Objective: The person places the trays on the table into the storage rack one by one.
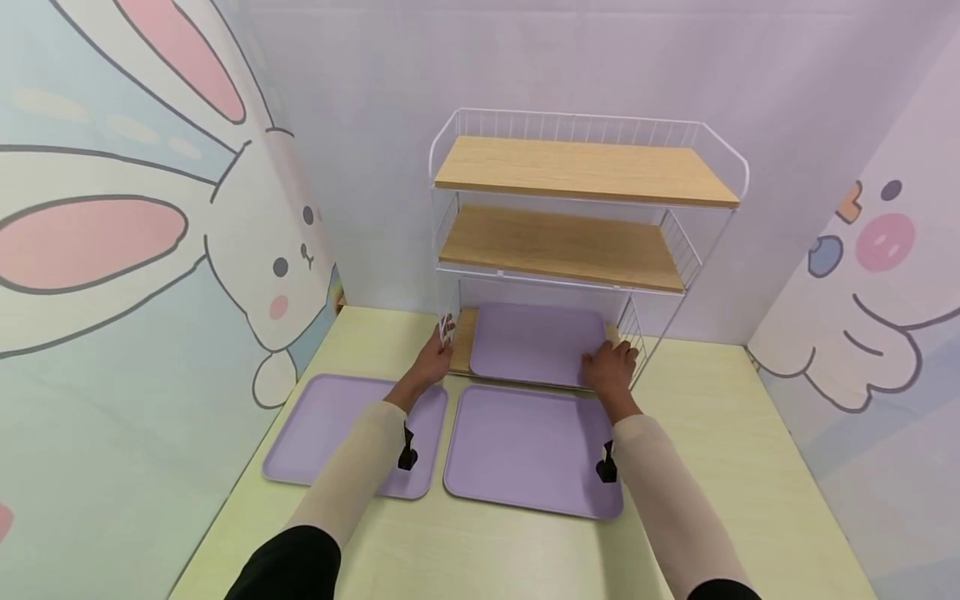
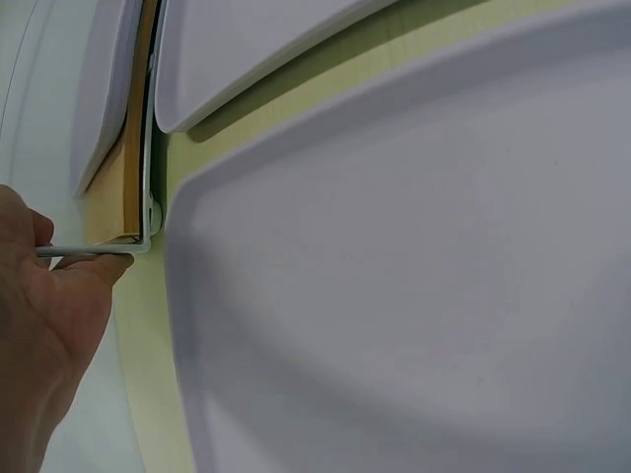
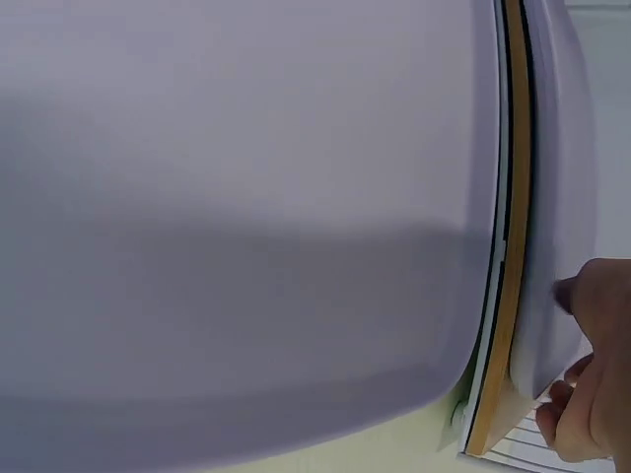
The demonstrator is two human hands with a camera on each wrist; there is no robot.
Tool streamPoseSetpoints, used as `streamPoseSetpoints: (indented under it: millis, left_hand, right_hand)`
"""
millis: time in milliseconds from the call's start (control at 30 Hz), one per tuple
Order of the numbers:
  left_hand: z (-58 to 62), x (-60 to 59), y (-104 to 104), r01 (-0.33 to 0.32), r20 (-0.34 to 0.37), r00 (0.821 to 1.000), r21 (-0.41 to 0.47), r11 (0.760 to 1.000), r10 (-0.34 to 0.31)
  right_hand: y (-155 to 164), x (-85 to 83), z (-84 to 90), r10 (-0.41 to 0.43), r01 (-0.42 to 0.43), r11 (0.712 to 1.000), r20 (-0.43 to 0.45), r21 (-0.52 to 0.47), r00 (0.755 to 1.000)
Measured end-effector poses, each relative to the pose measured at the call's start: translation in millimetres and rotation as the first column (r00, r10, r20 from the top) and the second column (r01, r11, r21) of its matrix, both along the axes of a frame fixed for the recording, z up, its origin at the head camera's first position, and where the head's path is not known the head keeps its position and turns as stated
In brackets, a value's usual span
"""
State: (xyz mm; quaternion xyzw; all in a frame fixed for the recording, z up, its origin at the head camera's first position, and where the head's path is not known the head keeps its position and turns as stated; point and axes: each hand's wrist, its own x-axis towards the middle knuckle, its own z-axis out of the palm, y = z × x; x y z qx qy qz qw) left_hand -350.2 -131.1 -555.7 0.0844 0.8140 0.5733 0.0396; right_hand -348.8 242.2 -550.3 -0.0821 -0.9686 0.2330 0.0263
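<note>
Cartoon-printed panels (image 1: 225,242) flank a pale yellow counter (image 1: 750,458), on which we see a three-tier white wire rack (image 1: 562,237) with wooden boards. We find one lilac tray (image 1: 536,342) on the bottom shelf (image 1: 462,337), its right edge pinched by the right hand (image 1: 611,367). We note the left hand (image 1: 433,357) gripping the rack's lower left wire frame (image 2: 87,252). Before the rack lie a front tray (image 1: 528,450) and a left tray (image 1: 337,425).

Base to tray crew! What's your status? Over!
Left grip holding side of rack. Right grip at right edge of tray. Tray on bottom shelf. Second tray lying close in front.
</note>
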Motion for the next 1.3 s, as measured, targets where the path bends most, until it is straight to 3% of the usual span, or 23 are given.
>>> streamPoseSetpoints:
  millis: [100,233,467,667,800,867,900,1000,1067,1200,1300]
  left_hand:
    - [-0.4,0.4,-0.8,0.002,-0.003,1.0,0.007,1.0,-0.002]
    - [-0.8,1.0,-2.1,0.0,0.006,1.0,0.013,1.0,0.0]
    - [-2.7,0.3,-2.0,0.0,0.004,1.0,0.0,1.0,0.0]
    - [-3.4,0.8,-2.5,0.016,0.003,1.0,-0.001,1.0,-0.016]
    - [-4.1,0.3,-3.3,0.016,-0.011,1.0,-0.012,1.0,-0.016]
    - [-4.3,-0.1,-3.9,0.011,-0.02,1.0,-0.016,1.0,-0.011]
    - [-4.2,-0.3,-4.2,0.009,-0.025,1.0,-0.018,1.0,-0.01]
    - [-4.3,-1.0,-5.2,0.014,-0.034,0.999,-0.012,1.0,-0.014]
    - [-4.3,-1.5,-5.3,0.021,-0.037,0.999,-0.014,1.0,-0.021]
    - [-4.5,-3.2,-3.9,0.01,-0.031,0.999,-0.022,1.0,-0.011]
    - [-5.6,-3.3,-2.7,0.001,-0.022,1.0,-0.031,1.0,-0.001]
  right_hand:
    - [-1.0,5.5,0.0,0.022,-0.02,0.999,-0.033,0.045,0.999]
    - [0.7,8.8,-5.7,0.042,-0.041,0.999,-0.064,0.007,0.997]
    - [2.3,24.0,-6.0,0.051,-0.071,0.979,-0.11,-0.19,0.993]
    - [24.7,34.1,-35.0,0.023,-0.112,0.939,-0.266,-0.326,0.964]
    - [30.2,65.0,-25.9,0.056,-0.18,0.898,-0.303,-0.401,0.951]
    - [34.8,77.0,-31.3,0.062,-0.214,0.887,-0.353,-0.41,0.933]
    - [33.7,87.1,-25.4,0.069,-0.223,0.883,-0.356,-0.412,0.932]
    - [41.0,104.7,-32.1,0.067,-0.229,0.887,-0.379,-0.4,0.923]
    - [52.2,109.3,-49.5,0.055,-0.236,0.884,-0.412,-0.404,0.91]
    - [57.6,131.8,-49.4,0.056,-0.178,0.9,-0.298,-0.399,0.953]
    - [55.2,153.9,-41.0,0.063,-0.11,0.919,-0.134,-0.378,0.989]
